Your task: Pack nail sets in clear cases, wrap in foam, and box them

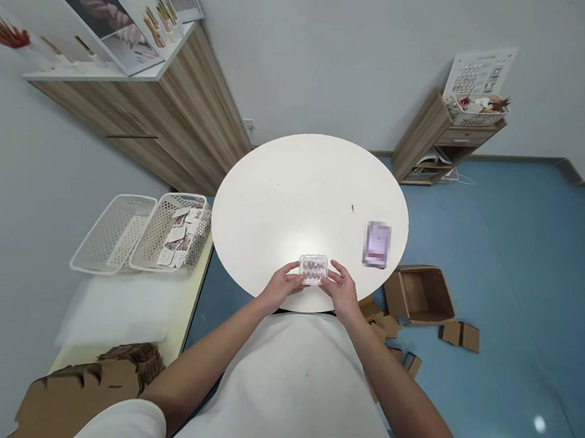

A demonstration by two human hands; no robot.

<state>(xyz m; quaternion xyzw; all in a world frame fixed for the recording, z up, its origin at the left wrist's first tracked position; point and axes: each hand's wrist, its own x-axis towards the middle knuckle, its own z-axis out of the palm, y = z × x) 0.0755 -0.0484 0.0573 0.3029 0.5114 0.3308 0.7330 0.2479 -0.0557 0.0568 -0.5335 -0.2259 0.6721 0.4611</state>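
Between my two hands is a small clear plastic case point(314, 269) with two rows of shiny, pinkish press-on nails inside. It is held near the front edge of the round white table point(295, 179). My left hand point(284, 286) grips the case's left side, thumb at its lower corner. On the opposite side, my right hand point(341, 291) grips the right edge, thumb at the lower corner and index finger raised beside it. The lid looks closed. Whether the case touches the tabletop, I cannot tell.
A pixelated phone-like rectangle point(377, 245) lies at the table's right. Left stand an empty white basket point(116, 233) and a basket point(143, 245) of printed packets, with flattened cardboard boxes point(79, 397) nearer me. An open cardboard box point(425, 295) sits on the floor at right.
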